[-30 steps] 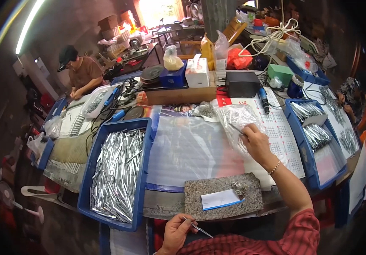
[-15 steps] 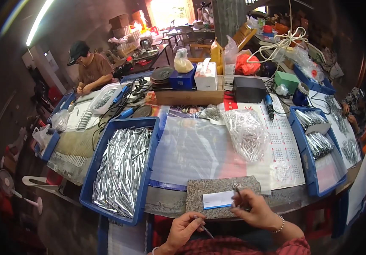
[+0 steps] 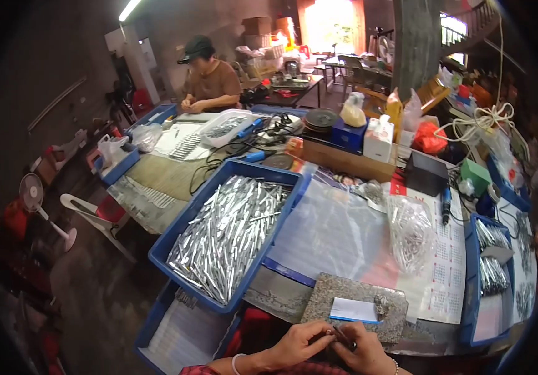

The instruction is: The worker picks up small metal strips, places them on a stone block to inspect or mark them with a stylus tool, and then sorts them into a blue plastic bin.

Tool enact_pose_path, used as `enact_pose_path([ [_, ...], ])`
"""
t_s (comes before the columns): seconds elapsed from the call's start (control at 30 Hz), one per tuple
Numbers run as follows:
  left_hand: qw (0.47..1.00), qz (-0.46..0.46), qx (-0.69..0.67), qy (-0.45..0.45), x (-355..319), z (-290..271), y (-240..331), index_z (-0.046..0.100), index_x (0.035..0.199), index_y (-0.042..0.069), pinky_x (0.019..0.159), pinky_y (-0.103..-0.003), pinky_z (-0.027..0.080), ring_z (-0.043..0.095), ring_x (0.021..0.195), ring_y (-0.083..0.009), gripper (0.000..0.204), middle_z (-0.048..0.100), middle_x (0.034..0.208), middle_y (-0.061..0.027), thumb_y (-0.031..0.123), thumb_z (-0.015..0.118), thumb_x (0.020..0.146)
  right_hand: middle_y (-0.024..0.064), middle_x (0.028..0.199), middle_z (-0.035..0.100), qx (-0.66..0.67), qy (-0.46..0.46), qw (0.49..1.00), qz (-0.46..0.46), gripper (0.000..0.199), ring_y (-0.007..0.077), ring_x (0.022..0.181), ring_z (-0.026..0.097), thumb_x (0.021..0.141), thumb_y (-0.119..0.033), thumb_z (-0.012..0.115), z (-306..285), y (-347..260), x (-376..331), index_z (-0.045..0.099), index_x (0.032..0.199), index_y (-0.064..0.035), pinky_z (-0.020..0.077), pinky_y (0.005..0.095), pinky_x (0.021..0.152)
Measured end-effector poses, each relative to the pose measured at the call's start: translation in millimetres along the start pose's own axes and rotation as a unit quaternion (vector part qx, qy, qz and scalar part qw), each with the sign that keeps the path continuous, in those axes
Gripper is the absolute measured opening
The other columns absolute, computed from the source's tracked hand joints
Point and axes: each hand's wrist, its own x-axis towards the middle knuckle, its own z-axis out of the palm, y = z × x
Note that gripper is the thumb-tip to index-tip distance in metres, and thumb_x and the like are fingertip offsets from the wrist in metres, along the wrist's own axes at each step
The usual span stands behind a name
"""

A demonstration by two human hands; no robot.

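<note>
My left hand (image 3: 305, 342) and my right hand (image 3: 364, 351) meet low at the table's front edge, their fingertips pinched together. Between them shows a thin dark-grey metal piece (image 3: 343, 336), mostly covered by the fingers; its far end is hidden. Just beyond the hands lies a speckled stone slab (image 3: 320, 304), with a white paper pad with a blue edge (image 3: 355, 309) on top. A small heap of grey bits (image 3: 383, 305) sits at the pad's right. To the left, a blue tray (image 3: 164, 242) is piled with slim silvery metal pieces (image 3: 228, 234).
A clear bag of metal pieces (image 3: 411, 234) lies on the calendar sheet (image 3: 447, 269). At right stands another blue tray (image 3: 469, 312) with bundled pieces. A lower blue bin (image 3: 184, 334) is under the left tray. Across the table, a person (image 3: 213, 84) in a cap works with their hands.
My right hand has come down off the stone slab to meet my left hand, which held a thin metal piece. The view has swung left, so the scene shifts right.
</note>
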Motion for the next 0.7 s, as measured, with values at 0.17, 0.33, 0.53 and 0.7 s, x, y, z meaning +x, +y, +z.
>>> enact_pose_path([
  [0.17, 0.998, -0.001, -0.045, 0.037, -4.8, -4.3, -3.6, 0.062, 0.097, 0.0, 0.064, -0.024, 0.048, 0.058, 0.072, -0.0084, 0.01, 0.062, 0.08, -0.0045, 0.009, 0.063, 0.091, 0.0131, 0.094, 0.069, 0.09, 0.008, 0.996, -0.007, 0.029, 0.0152, 0.083, 0.065, 0.087, -0.004, 0.066, 3.1, -14.1, 3.1, 0.057, 0.115, -0.0007, 0.0518, 0.0302, 0.072],
  [0.33, 0.973, -0.09, -0.2, 0.072, -6.9, -12.1, -2.6, 0.062, 0.103, 0.0, 0.068, -0.017, 0.046, 0.056, 0.077, -0.0027, 0.011, 0.061, 0.087, 0.0026, 0.005, 0.057, 0.095, 0.0104, 0.076, 0.064, 0.092, 0.035, 0.994, -0.039, 0.016, 0.0135, 0.066, 0.058, 0.087, -0.005, 0.066, -1.0, -12.7, 6.0, 0.065, 0.102, 0.0001, 0.0474, 0.0291, 0.06],
  [0.53, 0.963, -0.097, -0.244, 0.065, -5.1, -5.3, -6.9, 0.062, 0.106, 0.0, 0.069, -0.017, 0.048, 0.057, 0.076, -0.0031, 0.014, 0.062, 0.088, 0.0015, 0.008, 0.058, 0.096, 0.0084, 0.073, 0.063, 0.092, 0.083, 0.992, -0.028, 0.015, 0.0121, 0.062, 0.055, 0.086, -0.006, 0.066, 4.7, -2.2, -2.8, 0.066, 0.1, 0.0002, 0.0457, 0.0278, 0.058],
  [0.7, 0.942, -0.116, -0.312, 0.041, -2.6, -1.9, -5.7, 0.059, 0.115, 0.001, 0.069, -0.018, 0.048, 0.057, 0.074, -0.0032, 0.022, 0.06, 0.089, 0.0018, 0.015, 0.055, 0.099, 0.0064, 0.075, 0.066, 0.148, 0.13, 0.98, -0.012, 0.016, 0.0108, 0.067, 0.06, 0.087, -0.004, 0.063, 0.4, -8.3, -6.9, 0.067, 0.101, 0.0038, 0.0475, 0.0252, 0.061],
])
